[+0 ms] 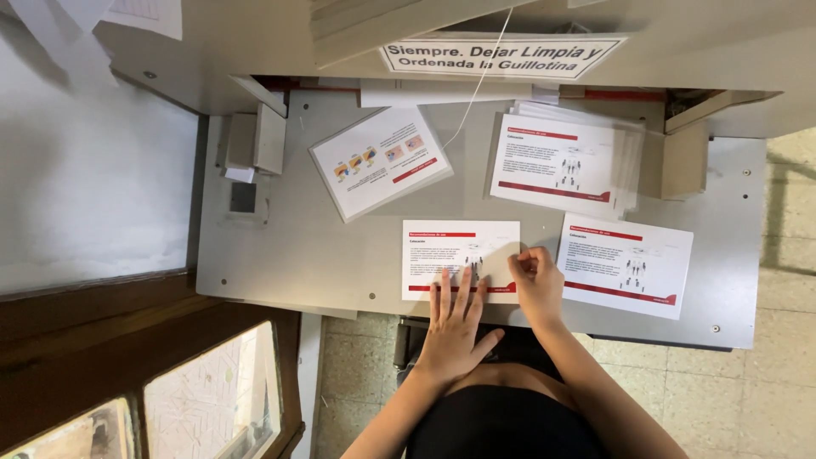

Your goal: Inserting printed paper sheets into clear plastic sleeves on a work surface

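Four sets of printed white sheets with red bars lie on the grey metal surface (289, 255). One printed sheet (460, 259) sits at the middle of the near edge, under both hands. The left hand (453, 327) lies flat and fully open on its near edge, fingers spread, pressing it down and gripping nothing. The right hand (537, 285) rests at the sheet's right edge with the fingers curled and thumb and forefinger pinched at the paper's upper right corner; how firmly it holds the paper I cannot tell. A second sheet (626, 264) lies just beside the right hand, toward the near right corner, slightly tilted. A fanned stack of sheets (561, 161) lies toward the far right. A tilted sheet with small coloured pictures (380, 161) lies toward the far left. One long white sign with black lettering (501, 56) hangs above the far edge, and a thin white string (476, 89) runs down across it. A small grey block (255, 140) stands at the far left corner
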